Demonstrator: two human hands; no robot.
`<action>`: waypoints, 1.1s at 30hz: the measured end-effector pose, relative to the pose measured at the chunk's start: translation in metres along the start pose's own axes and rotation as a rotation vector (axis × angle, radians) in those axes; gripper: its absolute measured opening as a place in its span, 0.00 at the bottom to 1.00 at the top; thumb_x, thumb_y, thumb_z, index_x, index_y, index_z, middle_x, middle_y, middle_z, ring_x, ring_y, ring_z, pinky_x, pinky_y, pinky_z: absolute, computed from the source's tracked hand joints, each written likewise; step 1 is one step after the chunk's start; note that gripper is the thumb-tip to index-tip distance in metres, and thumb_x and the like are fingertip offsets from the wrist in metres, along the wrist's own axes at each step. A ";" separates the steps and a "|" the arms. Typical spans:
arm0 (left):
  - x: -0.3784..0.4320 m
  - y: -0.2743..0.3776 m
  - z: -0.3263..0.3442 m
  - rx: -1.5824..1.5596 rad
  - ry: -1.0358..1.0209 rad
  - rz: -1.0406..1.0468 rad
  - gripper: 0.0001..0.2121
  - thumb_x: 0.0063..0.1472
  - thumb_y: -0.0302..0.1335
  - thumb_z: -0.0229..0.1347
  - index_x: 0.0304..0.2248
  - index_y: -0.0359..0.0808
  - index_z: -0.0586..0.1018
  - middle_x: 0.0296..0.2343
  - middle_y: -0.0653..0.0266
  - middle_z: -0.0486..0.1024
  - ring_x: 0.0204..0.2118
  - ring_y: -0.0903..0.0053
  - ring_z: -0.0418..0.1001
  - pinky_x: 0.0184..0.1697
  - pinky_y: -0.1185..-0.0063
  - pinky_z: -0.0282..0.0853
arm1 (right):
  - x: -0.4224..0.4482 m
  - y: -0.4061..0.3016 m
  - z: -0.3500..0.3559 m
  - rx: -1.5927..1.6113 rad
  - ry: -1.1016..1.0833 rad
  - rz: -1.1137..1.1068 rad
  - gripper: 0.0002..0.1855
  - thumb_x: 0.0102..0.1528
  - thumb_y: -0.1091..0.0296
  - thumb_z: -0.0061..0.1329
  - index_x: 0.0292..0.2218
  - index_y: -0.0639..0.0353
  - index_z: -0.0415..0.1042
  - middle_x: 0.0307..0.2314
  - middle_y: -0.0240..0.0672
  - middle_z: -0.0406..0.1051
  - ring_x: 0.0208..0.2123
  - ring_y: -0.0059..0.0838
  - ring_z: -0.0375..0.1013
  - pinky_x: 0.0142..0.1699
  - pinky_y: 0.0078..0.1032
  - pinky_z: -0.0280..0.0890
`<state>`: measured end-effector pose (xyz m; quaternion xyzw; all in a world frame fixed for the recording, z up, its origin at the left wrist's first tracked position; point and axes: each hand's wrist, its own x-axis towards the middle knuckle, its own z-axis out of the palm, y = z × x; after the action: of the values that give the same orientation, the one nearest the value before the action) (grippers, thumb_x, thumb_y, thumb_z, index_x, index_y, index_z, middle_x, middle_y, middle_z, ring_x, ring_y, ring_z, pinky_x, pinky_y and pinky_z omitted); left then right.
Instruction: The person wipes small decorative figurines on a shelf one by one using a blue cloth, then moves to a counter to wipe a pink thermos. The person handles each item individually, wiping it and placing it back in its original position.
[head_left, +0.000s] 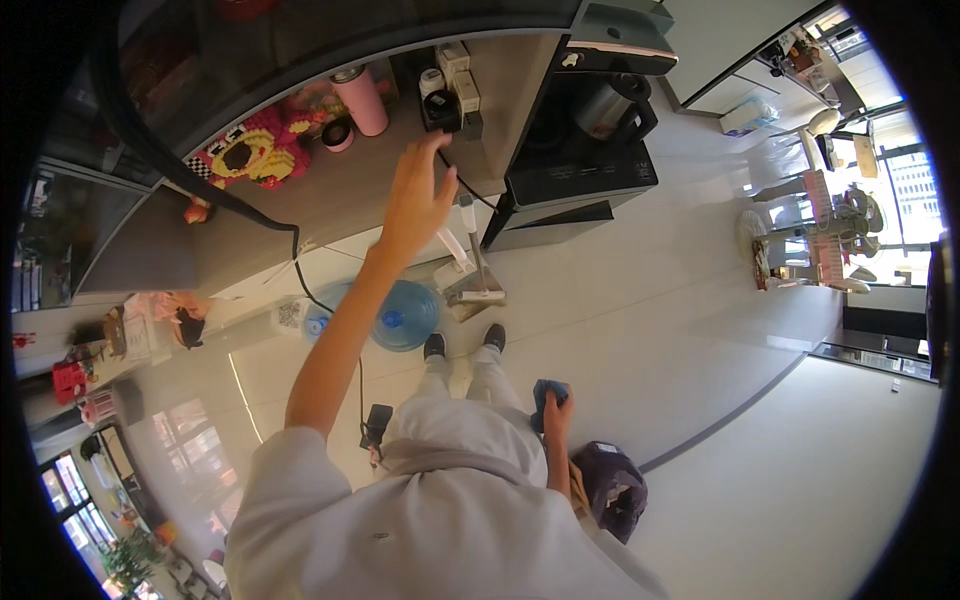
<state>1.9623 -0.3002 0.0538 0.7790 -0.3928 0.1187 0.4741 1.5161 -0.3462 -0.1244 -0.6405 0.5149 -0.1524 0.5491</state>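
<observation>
My left hand (421, 191) reaches over the front of a wooden shelf, fingers apart, near a dark cable (469, 182) and a small black box (441, 111); whether it touches the cable I cannot tell. On the shelf stand a pink thermos bottle (361, 101), a small pink-rimmed cup or lid (337, 135), small white boxes (465, 90) and a red and yellow building-block figure (259, 154). Low at my right side, my right hand (558, 412) is closed around a folded blue cloth (546, 397).
Right of the shelf is a black appliance stand (581, 176) with a steel kettle (611, 109). Blue water jugs (405, 315) and a broom with a dustpan (480, 289) stand on the floor by my feet. A dark rubbish bag (611, 487) is behind my right hand.
</observation>
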 end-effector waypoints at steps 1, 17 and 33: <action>0.014 -0.018 0.014 0.071 -0.001 -0.011 0.20 0.56 0.22 0.56 0.48 0.34 0.69 0.43 0.50 0.71 0.46 0.52 0.69 0.49 0.64 0.66 | 0.003 0.000 -0.004 -0.006 -0.008 0.019 0.05 0.59 0.73 0.45 0.34 0.62 0.71 0.26 0.28 0.68 0.30 0.19 0.64 0.37 0.21 0.62; -0.023 -0.171 0.055 0.136 0.012 -0.257 0.25 0.60 0.29 0.55 0.55 0.29 0.65 0.54 0.42 0.63 0.57 0.52 0.63 0.58 0.66 0.61 | 0.028 -0.002 -0.032 0.007 0.049 0.090 0.09 0.58 0.66 0.44 0.35 0.64 0.67 0.25 0.34 0.65 0.28 0.27 0.62 0.37 0.27 0.61; -0.371 -0.064 -0.100 -0.014 -1.109 -1.246 0.23 0.64 0.43 0.48 0.45 0.29 0.72 0.34 0.48 0.78 0.25 0.65 0.79 0.33 0.70 0.74 | 0.075 -0.059 -0.006 -0.043 -0.236 0.143 0.06 0.60 0.66 0.45 0.34 0.58 0.71 0.24 0.26 0.67 0.23 0.16 0.61 0.27 0.20 0.58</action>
<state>1.7818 -0.0162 -0.1422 0.7961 -0.0668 -0.5686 0.1958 1.5722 -0.4197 -0.0995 -0.6272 0.4943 -0.0253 0.6013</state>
